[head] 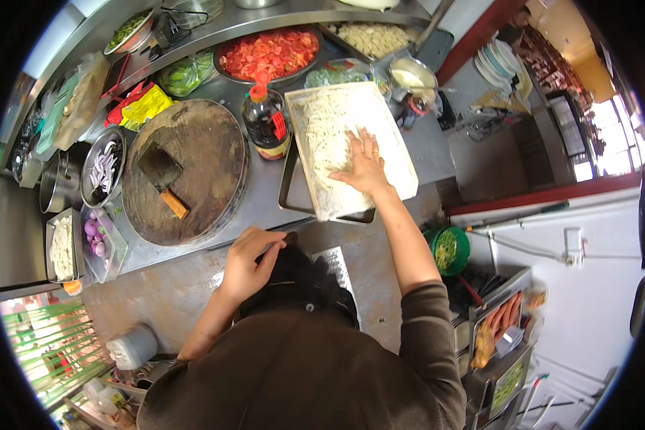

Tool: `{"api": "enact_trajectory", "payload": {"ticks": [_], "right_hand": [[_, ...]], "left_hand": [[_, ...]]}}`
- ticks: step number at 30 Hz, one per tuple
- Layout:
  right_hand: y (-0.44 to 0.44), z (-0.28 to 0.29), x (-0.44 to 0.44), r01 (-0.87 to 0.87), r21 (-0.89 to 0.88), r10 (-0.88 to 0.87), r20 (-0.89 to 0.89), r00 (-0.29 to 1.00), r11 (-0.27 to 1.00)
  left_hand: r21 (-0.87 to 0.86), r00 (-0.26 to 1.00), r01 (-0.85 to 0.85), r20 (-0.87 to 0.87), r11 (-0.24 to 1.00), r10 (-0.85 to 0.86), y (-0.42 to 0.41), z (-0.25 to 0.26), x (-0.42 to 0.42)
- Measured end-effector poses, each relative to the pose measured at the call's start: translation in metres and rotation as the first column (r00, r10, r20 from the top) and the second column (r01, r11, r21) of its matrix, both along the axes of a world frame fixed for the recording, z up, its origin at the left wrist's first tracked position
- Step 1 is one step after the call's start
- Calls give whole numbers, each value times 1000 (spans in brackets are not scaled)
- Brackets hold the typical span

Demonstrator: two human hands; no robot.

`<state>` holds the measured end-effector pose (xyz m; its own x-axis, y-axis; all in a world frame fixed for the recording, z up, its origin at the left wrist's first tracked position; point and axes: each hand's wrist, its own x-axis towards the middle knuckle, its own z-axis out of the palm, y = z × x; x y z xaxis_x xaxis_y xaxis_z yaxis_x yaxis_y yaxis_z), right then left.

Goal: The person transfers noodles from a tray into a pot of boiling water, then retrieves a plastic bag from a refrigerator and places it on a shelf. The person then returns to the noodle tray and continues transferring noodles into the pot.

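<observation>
My right hand [366, 164] lies palm down with spread fingers on a heap of pale fresh noodles [327, 121]. They fill the left side of a shallow rectangular tray [302, 148]; its right side looks white and overexposed. That tray rests partly over a dark metal tray [288, 185] at the counter's front edge. In front of my body, short of the counter edge, my left hand [250, 263] has its thumb and forefinger pinched together, with nothing visible between them. A dark sauce bottle [263, 121] with a red cap stands just left of the noodle tray.
A cleaver [162, 172] lies on a round wooden chopping block [209, 156]. Behind are a bowl of chopped tomatoes [269, 54] and a tray of pale pieces [373, 38]. Sliced onions fill a bowl [119, 148] at left. A green bucket [465, 250] stands right.
</observation>
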<state>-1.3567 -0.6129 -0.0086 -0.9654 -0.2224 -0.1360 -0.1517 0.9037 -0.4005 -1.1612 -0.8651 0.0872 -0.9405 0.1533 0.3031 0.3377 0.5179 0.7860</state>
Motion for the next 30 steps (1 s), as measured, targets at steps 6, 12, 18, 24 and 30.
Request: {"api": "enact_trajectory", "payload": {"ticks": [6,12,18,24,30], "right_hand": [[-22,-37,-96,-4,147,-30,231,972,989],[-54,2,-71,-229,503,99,273,957,833],[-49,-5,-66,-136,435,78,147,986,890],[-18,-26,-89,-18,38,12,141,990,999],[13,24,-111,113,-473,12,253,967,874]], "left_hand": [[-32,994,-101,47,994,102,-8,-35,-25],[93,997,-46,58,995,41,-7,-42,-86],[58,988,132,69,990,-136,-7,-43,-133],[41,987,149,60,988,-152,-8,-50,-149],[59,992,-33,125,998,25,-5,-58,-139]]}}
